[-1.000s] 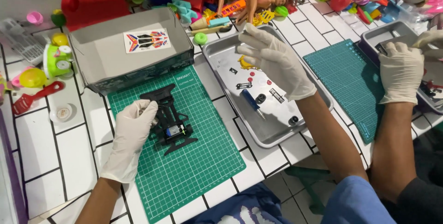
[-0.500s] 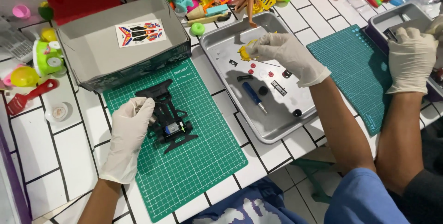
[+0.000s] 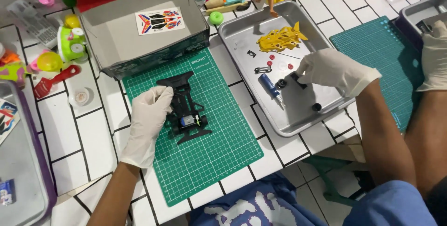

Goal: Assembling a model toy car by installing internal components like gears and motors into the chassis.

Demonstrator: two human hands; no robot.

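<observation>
Left hand point(image 3: 148, 116), white glove, lies at centre left of the frame on a green cutting mat point(image 3: 205, 156). Its fingers curl against the left side of a black toy car chassis point(image 3: 185, 109), steadying it flat on the mat; grip is a light hold on the chassis edge, not a full clench. A small silver motor shows in the chassis's lower part.

Right hand point(image 3: 333, 71), also gloved, reaches into a metal tray point(image 3: 242, 30) at centre right. Fingertips pinch down on a small black part point(image 3: 298, 79) on the tray floor; grip closed on that part.

In the tray: a blue-handled screwdriver point(image 3: 270, 87) just left of the right hand, a yellow car body shell point(image 3: 281, 39) toward the upper end, a few small red pieces and black wheels scattered between.

An open grey cardboard box point(image 3: 144, 30) with a sticker sheet inside sits above the mat, upper left. Bright plastic toys are heaped along the top edge of the white tiled table point(image 3: 93, 128).

Far right: another person's gloved hand point(image 3: 435, 58) over a second green mat point(image 3: 382, 53).
</observation>
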